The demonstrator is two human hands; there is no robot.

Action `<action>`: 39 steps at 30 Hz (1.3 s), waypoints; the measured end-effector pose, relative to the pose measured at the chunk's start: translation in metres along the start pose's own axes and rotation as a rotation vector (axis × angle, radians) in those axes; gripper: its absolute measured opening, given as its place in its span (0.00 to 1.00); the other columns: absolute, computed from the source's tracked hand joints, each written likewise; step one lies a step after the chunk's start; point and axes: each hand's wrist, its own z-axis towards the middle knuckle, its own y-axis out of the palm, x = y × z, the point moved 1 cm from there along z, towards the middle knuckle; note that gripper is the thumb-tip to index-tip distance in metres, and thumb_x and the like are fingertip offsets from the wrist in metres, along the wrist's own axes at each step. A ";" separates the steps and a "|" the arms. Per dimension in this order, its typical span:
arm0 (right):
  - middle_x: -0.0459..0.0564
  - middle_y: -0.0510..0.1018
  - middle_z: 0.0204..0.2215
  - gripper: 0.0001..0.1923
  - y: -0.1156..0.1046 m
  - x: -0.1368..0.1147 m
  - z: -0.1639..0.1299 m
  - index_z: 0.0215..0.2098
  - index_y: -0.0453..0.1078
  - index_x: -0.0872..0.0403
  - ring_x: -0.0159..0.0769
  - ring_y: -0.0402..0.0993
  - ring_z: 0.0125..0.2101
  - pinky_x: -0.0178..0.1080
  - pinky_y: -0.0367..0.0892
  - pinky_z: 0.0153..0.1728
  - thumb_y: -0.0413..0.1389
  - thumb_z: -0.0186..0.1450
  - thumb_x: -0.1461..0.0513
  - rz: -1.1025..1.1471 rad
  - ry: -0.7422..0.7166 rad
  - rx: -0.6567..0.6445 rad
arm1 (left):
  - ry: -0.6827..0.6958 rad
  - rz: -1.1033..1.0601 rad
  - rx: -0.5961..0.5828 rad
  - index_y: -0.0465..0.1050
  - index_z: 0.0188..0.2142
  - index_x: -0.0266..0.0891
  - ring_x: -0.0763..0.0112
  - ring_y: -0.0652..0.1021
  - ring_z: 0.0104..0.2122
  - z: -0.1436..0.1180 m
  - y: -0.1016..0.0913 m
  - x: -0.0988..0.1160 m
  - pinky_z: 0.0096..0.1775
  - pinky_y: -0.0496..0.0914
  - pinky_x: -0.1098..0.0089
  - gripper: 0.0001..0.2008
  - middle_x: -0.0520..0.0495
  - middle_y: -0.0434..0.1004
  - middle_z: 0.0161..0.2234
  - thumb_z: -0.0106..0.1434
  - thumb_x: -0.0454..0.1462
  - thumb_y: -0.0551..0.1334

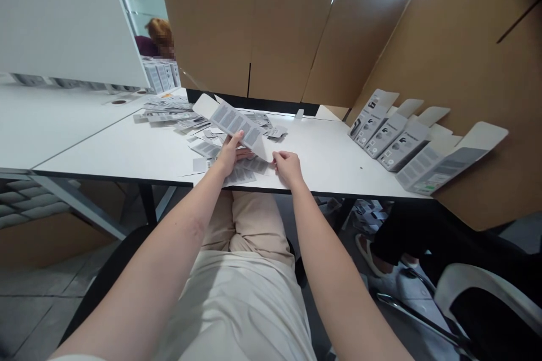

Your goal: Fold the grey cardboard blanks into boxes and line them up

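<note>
A printed carton (238, 126), white with grey text blocks, is held tilted above the table in front of me. My left hand (231, 152) grips its side, thumb on the printed face and fingers underneath. At the carton's near right end, my right hand (288, 167) pinches a flap at the corner. Flat cartons (243, 172) lie beneath my left hand, close to the table's front edge. More flat cartons (173, 110) are heaped beyond it to the left. The carton's underside is hidden.
Several standing cartons (402, 141) with raised flaps line the table's right side. Tall cardboard sheets (271, 28) wall off the back and right. A person (158, 34) sits beyond at the far left, near more cartons (163, 74). A chair (478, 293) is at lower right.
</note>
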 end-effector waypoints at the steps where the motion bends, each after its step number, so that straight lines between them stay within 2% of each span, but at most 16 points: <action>1: 0.47 0.79 0.21 0.21 0.000 -0.001 0.000 0.21 0.74 0.49 0.34 0.68 0.20 0.38 0.64 0.26 0.65 0.68 0.49 0.037 0.000 -0.011 | 0.003 -0.001 0.008 0.78 0.60 0.45 0.53 0.92 0.41 0.001 0.000 -0.001 0.49 0.89 0.54 0.34 0.41 0.89 0.49 0.65 0.61 0.77; 6: 0.52 0.85 0.29 0.27 -0.004 -0.009 -0.003 0.27 0.75 0.50 0.33 0.70 0.21 0.37 0.54 0.19 0.67 0.67 0.38 0.197 -0.004 -0.075 | 0.027 0.003 0.049 0.78 0.58 0.43 0.53 0.91 0.38 0.005 0.000 -0.004 0.46 0.89 0.56 0.37 0.42 0.88 0.42 0.66 0.67 0.74; 11: 0.53 0.88 0.33 0.34 -0.006 -0.010 -0.006 0.29 0.78 0.51 0.31 0.70 0.22 0.36 0.56 0.21 0.73 0.61 0.30 0.255 -0.010 -0.126 | 0.034 0.011 0.054 0.77 0.55 0.43 0.55 0.91 0.38 0.006 -0.001 -0.006 0.46 0.88 0.57 0.38 0.42 0.88 0.42 0.64 0.70 0.74; 16: 0.57 0.91 0.35 0.40 -0.001 -0.009 -0.005 0.29 0.79 0.52 0.31 0.69 0.21 0.36 0.56 0.20 0.75 0.56 0.25 0.247 0.000 -0.170 | 0.055 0.024 0.012 0.78 0.57 0.42 0.55 0.91 0.36 0.000 0.001 -0.004 0.46 0.86 0.57 0.36 0.42 0.90 0.43 0.64 0.65 0.76; 20: 0.59 0.91 0.35 0.42 0.000 -0.010 -0.006 0.30 0.80 0.52 0.31 0.69 0.21 0.37 0.57 0.20 0.74 0.56 0.23 0.239 0.006 -0.186 | 0.066 0.051 -0.029 0.78 0.59 0.43 0.54 0.91 0.36 -0.004 0.003 -0.002 0.45 0.85 0.58 0.36 0.43 0.90 0.41 0.62 0.61 0.78; 27: 0.56 0.90 0.33 0.41 0.001 -0.007 -0.003 0.29 0.78 0.51 0.30 0.67 0.20 0.36 0.57 0.20 0.73 0.59 0.24 0.258 0.028 -0.137 | 0.079 0.098 -0.087 0.78 0.58 0.45 0.56 0.91 0.39 -0.008 0.003 0.001 0.45 0.83 0.61 0.33 0.44 0.91 0.44 0.61 0.58 0.80; 33: 0.55 0.88 0.29 0.39 0.002 -0.007 -0.003 0.27 0.79 0.52 0.30 0.66 0.20 0.37 0.58 0.21 0.73 0.60 0.26 0.247 -0.001 -0.112 | 0.062 0.103 -0.094 0.77 0.58 0.43 0.54 0.92 0.38 -0.006 0.003 0.002 0.45 0.82 0.60 0.39 0.44 0.91 0.40 0.59 0.64 0.79; 39: 0.52 0.83 0.23 0.37 0.002 -0.008 -0.004 0.22 0.78 0.51 0.31 0.64 0.20 0.37 0.59 0.23 0.71 0.64 0.30 0.213 -0.035 -0.090 | 0.036 0.116 -0.089 0.81 0.48 0.39 0.50 0.93 0.39 -0.006 0.002 0.003 0.47 0.83 0.59 0.35 0.40 0.90 0.36 0.62 0.67 0.74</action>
